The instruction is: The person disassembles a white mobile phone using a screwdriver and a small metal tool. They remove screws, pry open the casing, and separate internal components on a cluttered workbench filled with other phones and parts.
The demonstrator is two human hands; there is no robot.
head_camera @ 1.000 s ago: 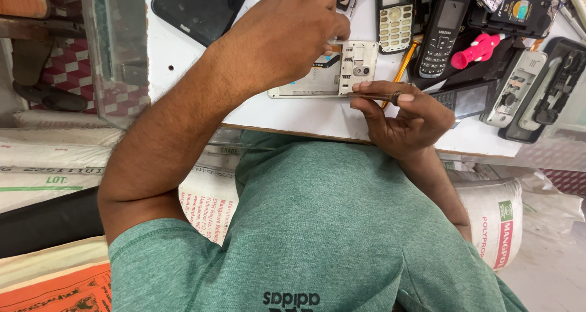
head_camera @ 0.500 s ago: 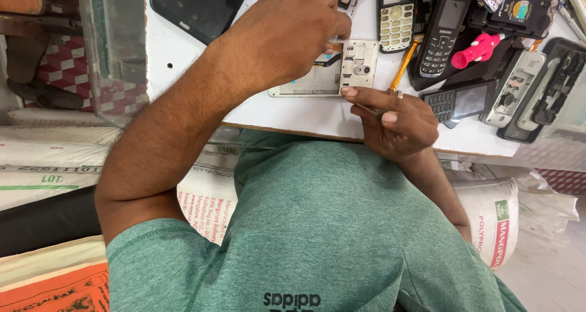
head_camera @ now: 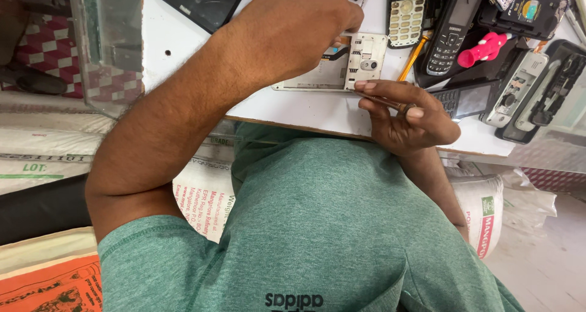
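Your left hand presses down, fingers curled, on the opened pale-grey phone chassis at the white table's near edge. Your right hand pinches a thin metal tool beside it — disassembly looks underway, boards still seated.

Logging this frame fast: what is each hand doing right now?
Left hand: fingers curled down over the opened phone; whether it grips anything cannot be told.
Right hand: closed on a thin tool, tip at the phone's edge.
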